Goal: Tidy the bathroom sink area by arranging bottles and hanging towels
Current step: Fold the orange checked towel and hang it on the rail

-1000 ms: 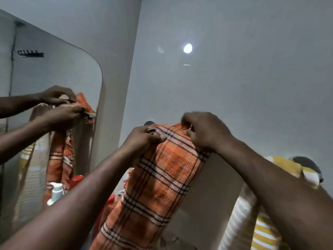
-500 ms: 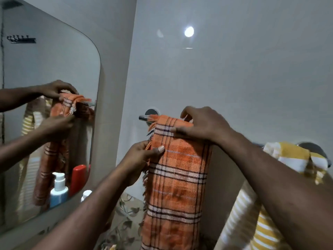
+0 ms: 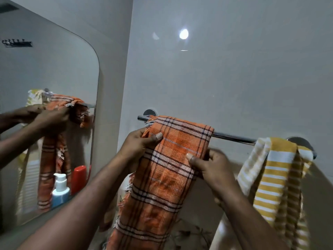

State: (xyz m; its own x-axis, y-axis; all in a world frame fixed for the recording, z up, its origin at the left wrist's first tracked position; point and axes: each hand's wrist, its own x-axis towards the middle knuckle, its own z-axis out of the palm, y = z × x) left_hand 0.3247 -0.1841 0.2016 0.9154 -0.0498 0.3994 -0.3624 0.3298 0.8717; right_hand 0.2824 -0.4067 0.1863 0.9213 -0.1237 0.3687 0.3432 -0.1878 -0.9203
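Towel rail (image 3: 234, 137): clearance
I note bare rail only between orange plaid towel (image 3: 162, 195) and yellow striped towel (image 3: 275, 177).

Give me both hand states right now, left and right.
Left hand: closed, pinching the orange plaid towel at its left edge, thumb on front.
Right hand: closed, gripping the same towel's right edge, below the towel rail.

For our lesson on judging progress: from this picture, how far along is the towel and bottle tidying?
Done: the yellow striped towel hangs on the rail. In hand: the orange plaid towel is draped over the rail, left hand and right hand pinching its edges. Left: the blue pump bottle and red bottle show only in the mirror; their arrangement cannot be judged.
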